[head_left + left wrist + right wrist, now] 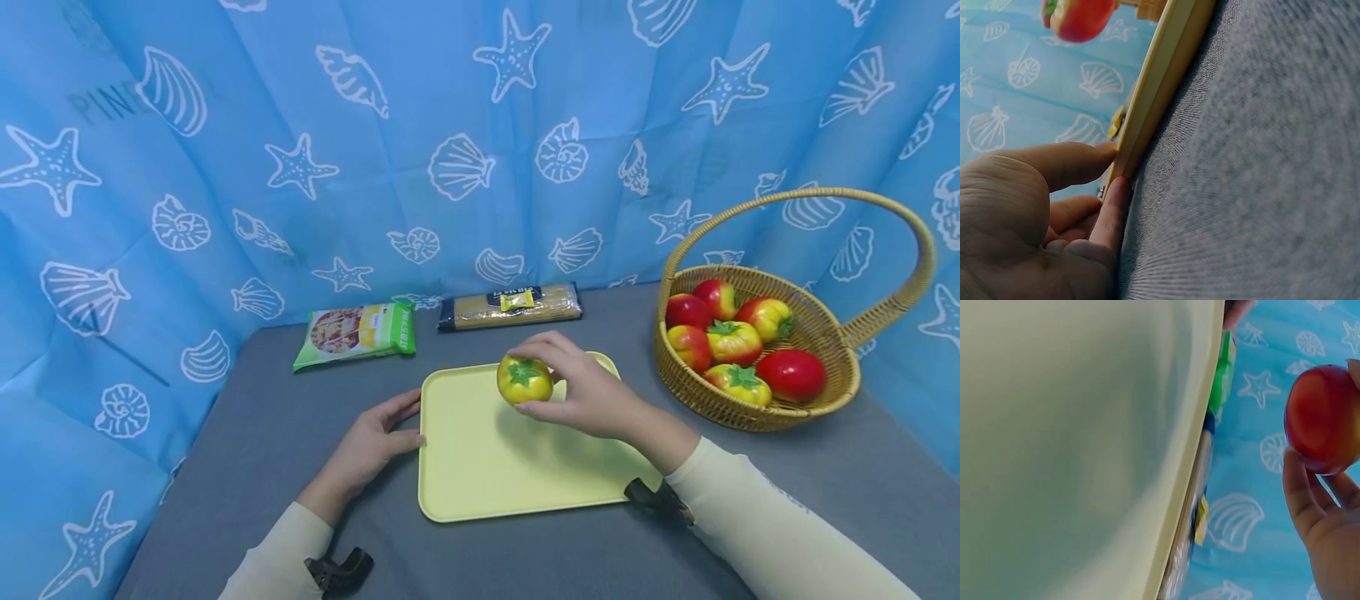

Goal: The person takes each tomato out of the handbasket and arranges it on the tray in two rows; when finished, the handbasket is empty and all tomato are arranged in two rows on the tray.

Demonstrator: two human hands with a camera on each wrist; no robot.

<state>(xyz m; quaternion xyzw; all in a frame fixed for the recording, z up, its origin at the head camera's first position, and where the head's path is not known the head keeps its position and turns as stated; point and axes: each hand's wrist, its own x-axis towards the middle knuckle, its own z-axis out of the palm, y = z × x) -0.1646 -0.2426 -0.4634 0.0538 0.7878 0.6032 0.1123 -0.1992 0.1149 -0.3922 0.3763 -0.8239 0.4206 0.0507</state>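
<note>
My right hand (588, 392) holds a round toy fruit (523, 381) above the yellow tray (480, 483), thumb and fingers around its sides. A green star-shaped leaf crowns the fruit's yellow top; its glossy red underside (1319, 422) faces the right wrist camera. At the tray's left edge, my left hand (367, 446) pinches the rim, with the thumb at the top and a finger (1113, 215) low against the outer side. The tray lies flat on the grey cloth, and the right forearm covers part of its right side.
A wicker basket (675, 379) with a tall arched handle stands at the right, holding several red and yellow toy fruits. Behind the tray lie a green food packet (356, 333) and a pack of noodles (551, 307) bearing a small yellow sachet (517, 300). A blue seashell curtain (420, 75) hangs behind.
</note>
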